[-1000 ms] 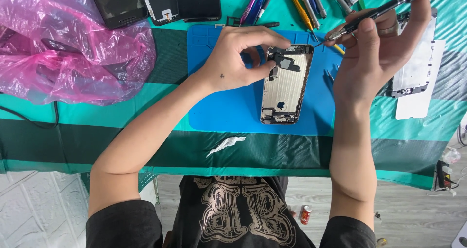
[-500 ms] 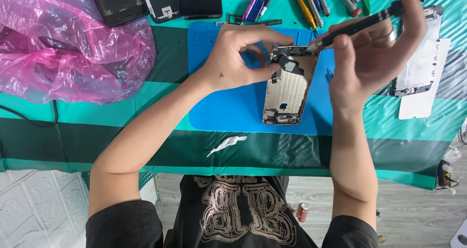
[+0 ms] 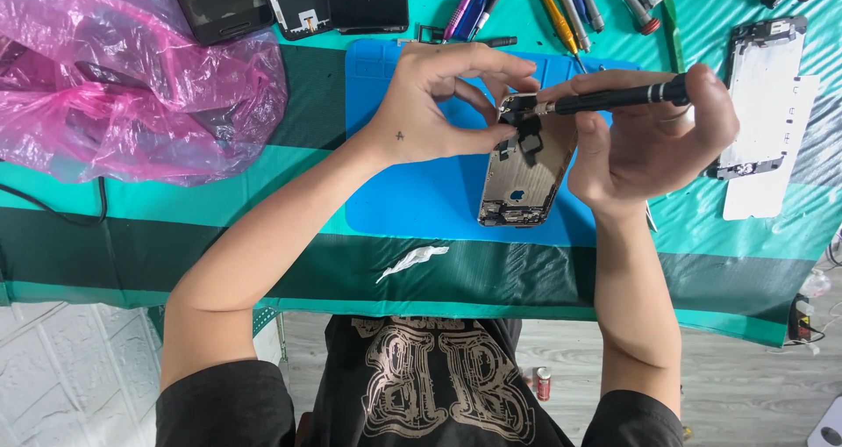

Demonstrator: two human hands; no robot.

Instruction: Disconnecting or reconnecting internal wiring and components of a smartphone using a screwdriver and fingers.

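An opened phone body (image 3: 523, 177) with bare metal and black parts lies on a blue work mat (image 3: 412, 193). My left hand (image 3: 438, 105) pinches the phone's upper left corner with thumb and fingers. My right hand (image 3: 645, 140) grips a black screwdriver (image 3: 614, 99) held nearly level, its tip resting at the top of the phone body. My right fingers also touch the phone's right edge.
A crumpled pink plastic bag (image 3: 123, 78) lies at the left. Dark phone screens (image 3: 289, 0) and several coloured tools (image 3: 544, 0) line the far edge. A detached white screen assembly (image 3: 759, 96) sits at the right. A white scrap (image 3: 412, 261) lies near the green cloth's front edge.
My right hand has lowered and swung the screwdriver from a raised slant to nearly level, bringing its tip onto the top of the phone. My left hand kept its pinch.
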